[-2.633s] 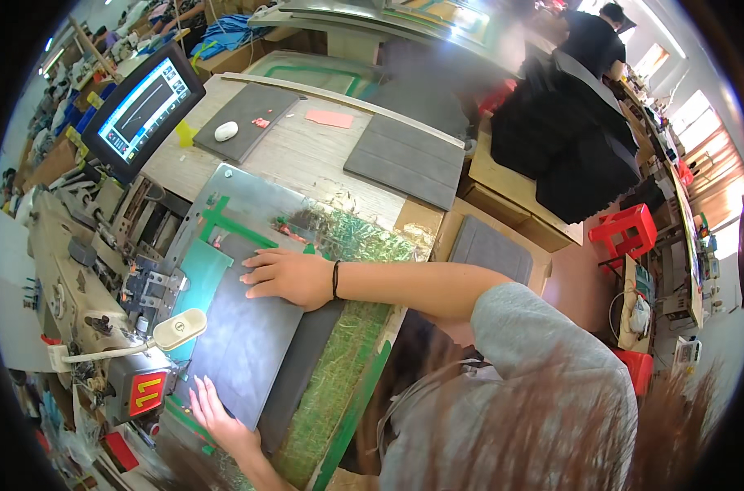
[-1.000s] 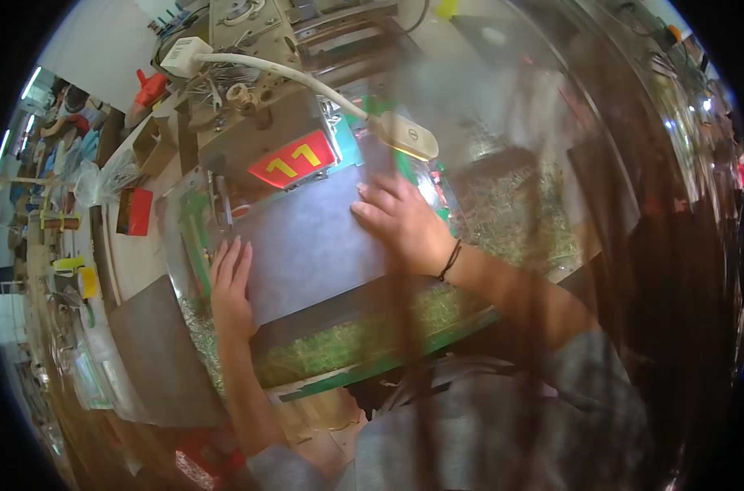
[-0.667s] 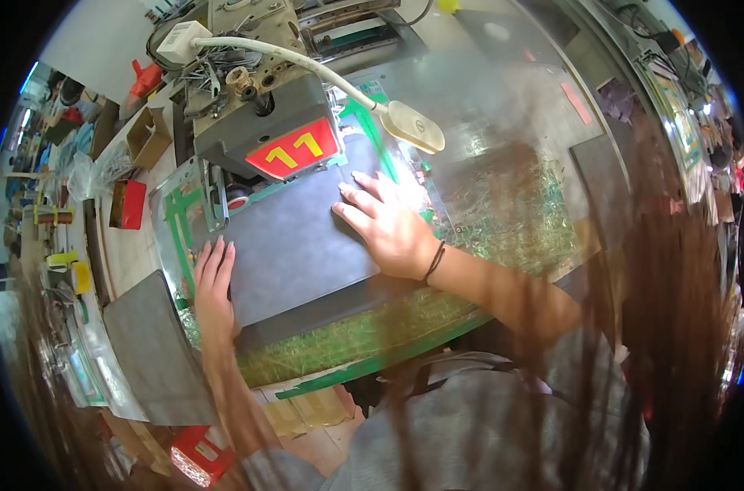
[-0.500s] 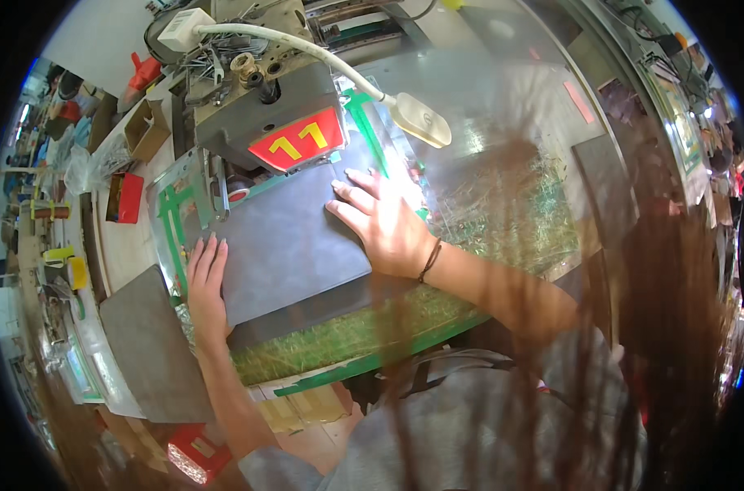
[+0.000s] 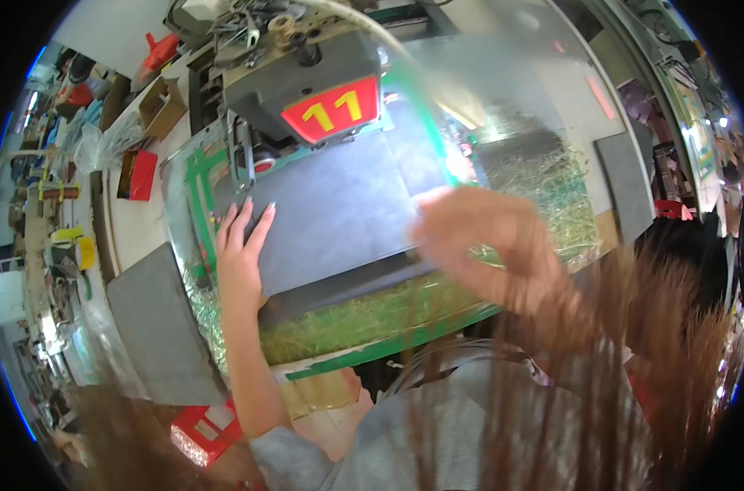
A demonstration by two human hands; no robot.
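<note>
A dark grey sheet [image 5: 339,213] lies flat on a green-edged work surface [image 5: 372,352] under a machine head [image 5: 306,90] that carries a red plate. My left hand [image 5: 243,245] lies flat on the sheet's left edge, fingers together and pointing toward the machine. My right hand [image 5: 486,241] is blurred by motion at the sheet's right corner, lifted off it, fingers apart, with nothing visible in it. Strands of hair hang across the lower right of the view.
A second grey sheet [image 5: 159,327] lies to the left of the work surface. Another dark sheet [image 5: 622,184] sits at the far right. A red box [image 5: 141,173] and a cardboard box [image 5: 161,105] stand at the upper left. A red crate [image 5: 208,434] is below.
My right hand has lifted off the sheet and swung down to the right, now blurred. My left hand has stayed flat on the sheet's left edge. The view has shifted closer.
</note>
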